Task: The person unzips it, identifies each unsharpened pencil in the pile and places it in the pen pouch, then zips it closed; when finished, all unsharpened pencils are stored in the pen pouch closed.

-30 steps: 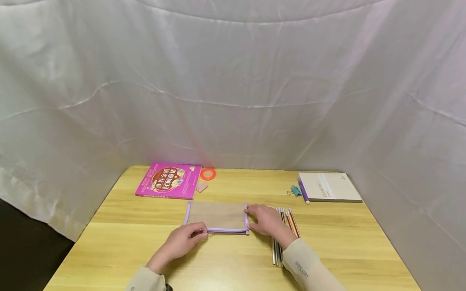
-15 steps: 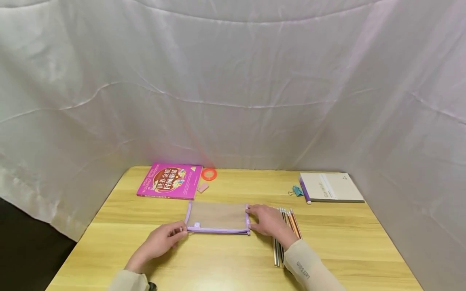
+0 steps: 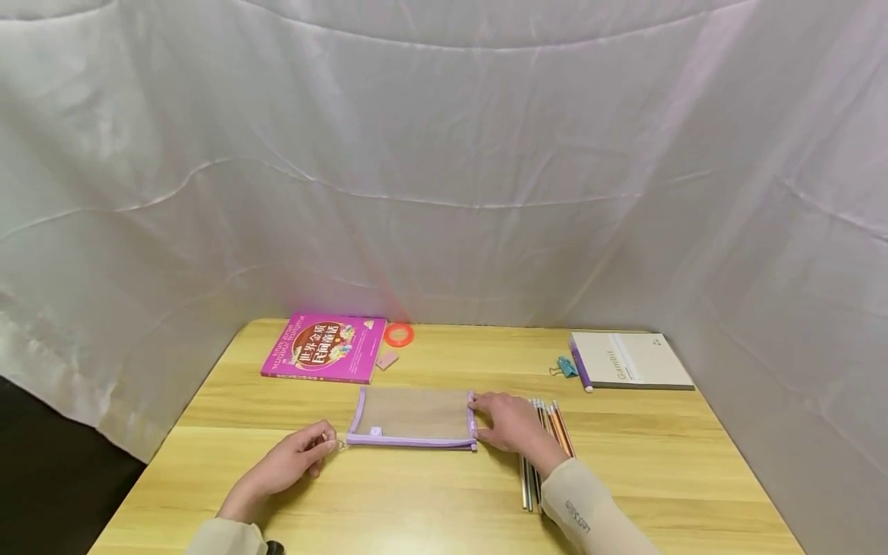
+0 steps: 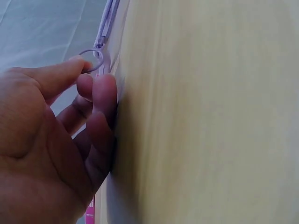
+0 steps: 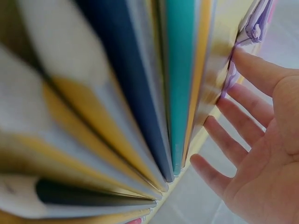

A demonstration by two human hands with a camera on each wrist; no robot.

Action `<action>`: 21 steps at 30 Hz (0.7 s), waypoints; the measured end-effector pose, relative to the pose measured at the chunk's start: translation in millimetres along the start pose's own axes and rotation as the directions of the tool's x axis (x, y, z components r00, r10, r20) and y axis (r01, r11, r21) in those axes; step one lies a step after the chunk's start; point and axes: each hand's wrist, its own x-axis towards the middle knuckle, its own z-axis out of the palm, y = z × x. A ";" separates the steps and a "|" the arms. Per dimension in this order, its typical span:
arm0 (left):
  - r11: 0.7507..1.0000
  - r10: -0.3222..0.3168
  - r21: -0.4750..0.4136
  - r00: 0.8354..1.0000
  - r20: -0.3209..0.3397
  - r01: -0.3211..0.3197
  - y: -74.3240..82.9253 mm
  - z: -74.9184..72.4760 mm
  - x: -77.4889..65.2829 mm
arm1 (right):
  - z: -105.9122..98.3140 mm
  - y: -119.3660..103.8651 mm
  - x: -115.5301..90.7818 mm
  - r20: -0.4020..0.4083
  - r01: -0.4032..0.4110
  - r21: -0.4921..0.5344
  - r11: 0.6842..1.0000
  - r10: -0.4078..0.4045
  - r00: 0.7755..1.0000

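A clear pouch with purple edging (image 3: 416,412) lies flat in mid-table, its zip along the near edge. Off its near left corner, my left hand (image 3: 287,462) pinches the ring of the zip pull (image 4: 101,57) between thumb and forefinger. My right hand (image 3: 509,422) presses the pouch's right edge with thumb and fingertips. In the right wrist view its fingers are fairly straight and spread. Beneath the right wrist lies a row of several pencils (image 3: 527,484), partly hidden by the forearm. A small white and purple tag (image 3: 376,432) shows inside the pouch's left end.
At the back left lie a pink book (image 3: 326,347), an orange-red tape ring (image 3: 398,334) and a pink eraser (image 3: 387,360). Back right are a notebook (image 3: 634,358), a purple pen (image 3: 581,366) and a teal binder clip (image 3: 566,367). Grey curtains (image 3: 444,154) surround the table.
My left hand has drawn the zip pull leftward along the near edge to just past the left corner. The tag inside has come into sight. My right hand has stayed put.
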 end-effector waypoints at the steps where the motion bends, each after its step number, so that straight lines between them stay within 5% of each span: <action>1: 1.000 -0.005 -0.001 1.000 0.002 0.005 -0.3 0.3 0.9 | -0.5 0.1 -0.2 0.001 -0.002 -0.005 1.000 0.002 1.000; 21: 0.999 -0.046 0.015 0.998 -0.038 0.047 -1.5 3.5 1.2 | -1.2 -2.7 -2.9 -0.006 -0.004 0.007 1.000 0.004 1.000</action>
